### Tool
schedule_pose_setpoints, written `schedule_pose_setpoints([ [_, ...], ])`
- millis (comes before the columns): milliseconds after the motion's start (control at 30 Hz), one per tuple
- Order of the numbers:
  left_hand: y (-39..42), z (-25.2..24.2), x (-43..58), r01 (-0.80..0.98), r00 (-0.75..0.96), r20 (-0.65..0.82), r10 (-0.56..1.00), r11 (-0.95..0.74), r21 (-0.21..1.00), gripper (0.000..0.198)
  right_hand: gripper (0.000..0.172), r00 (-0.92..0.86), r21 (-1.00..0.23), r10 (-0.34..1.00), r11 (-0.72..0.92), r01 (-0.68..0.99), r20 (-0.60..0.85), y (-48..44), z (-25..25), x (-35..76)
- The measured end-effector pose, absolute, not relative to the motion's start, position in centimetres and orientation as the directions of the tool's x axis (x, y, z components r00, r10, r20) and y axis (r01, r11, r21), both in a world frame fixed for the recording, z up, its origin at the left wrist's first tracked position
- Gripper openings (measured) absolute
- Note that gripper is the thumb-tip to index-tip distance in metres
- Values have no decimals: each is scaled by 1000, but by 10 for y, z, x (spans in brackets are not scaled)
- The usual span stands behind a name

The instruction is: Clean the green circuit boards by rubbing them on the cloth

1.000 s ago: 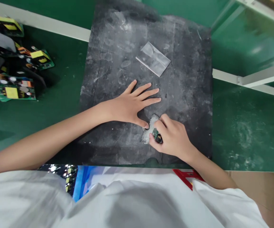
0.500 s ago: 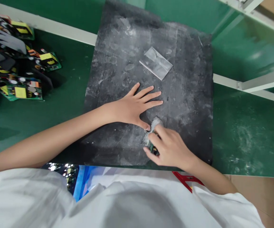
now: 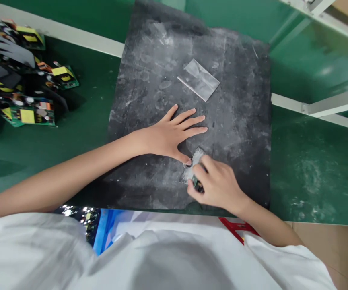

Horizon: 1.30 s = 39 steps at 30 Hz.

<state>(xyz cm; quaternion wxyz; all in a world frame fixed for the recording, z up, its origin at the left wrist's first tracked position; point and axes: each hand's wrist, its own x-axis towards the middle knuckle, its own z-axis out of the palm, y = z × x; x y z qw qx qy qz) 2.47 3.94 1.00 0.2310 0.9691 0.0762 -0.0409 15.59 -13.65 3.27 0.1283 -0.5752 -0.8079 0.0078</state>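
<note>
A small green circuit board (image 3: 196, 183) sits in the right hand (image 3: 214, 184), pinched between thumb and curled fingers so that only one edge shows, green with a dark component on it. The board is pressed down on a whitish, crumpled pad (image 3: 192, 161) lying on the near part of a dark grey, dust-smeared mat (image 3: 237, 133) on the green counter (image 3: 306, 169). The left hand (image 3: 169, 135) lies flat on the mat with fingers spread, holding nothing, its thumb tip touching the pad's edge. Farther back on the mat lies a clear plastic piece (image 3: 199, 79). A pile of green circuit boards (image 3: 29, 108) lies at the counter's left.
</note>
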Motion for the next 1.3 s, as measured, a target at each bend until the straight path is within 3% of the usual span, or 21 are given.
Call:
schedule_pose_setpoints([
  [100, 39, 11, 25, 176, 983, -116, 140, -884, 433, 88, 16, -263, -137, 942, 294, 946, 207, -134, 32, 158],
  [267, 39, 10, 25, 169, 985, -112, 133, -883, 438, 88, 14, -365, -203, 910, 402, 893, 197, -138, 33, 153],
  [433, 40, 10, 25, 173, 984, -117, 135, -881, 439, 89, 17, -244, -170, 948, 280, 945, 204, -134, 34, 159],
  [633, 39, 10, 24, 160, 987, -99, 129, -881, 446, 89, 14, -338, -177, 916, 377, 909, 216, -138, 31, 151],
  [800, 40, 10, 25, 172, 984, -119, 132, -882, 438, 88, 17, -224, -142, 947, 261, 955, 232, -133, 31, 158],
  [1000, 40, 11, 24, 165, 984, -128, 121, -884, 438, 87, 14, -369, -178, 901, 411, 894, 227, -139, 31, 150],
  [1200, 39, 13, 25, 184, 981, -139, 136, -883, 431, 88, 17, -196, -149, 953, 233, 961, 230, -131, 30, 162],
  [1300, 39, 13, 25, 180, 982, -135, 134, -883, 433, 88, 14, -306, -178, 922, 351, 919, 238, -135, 29, 153],
])
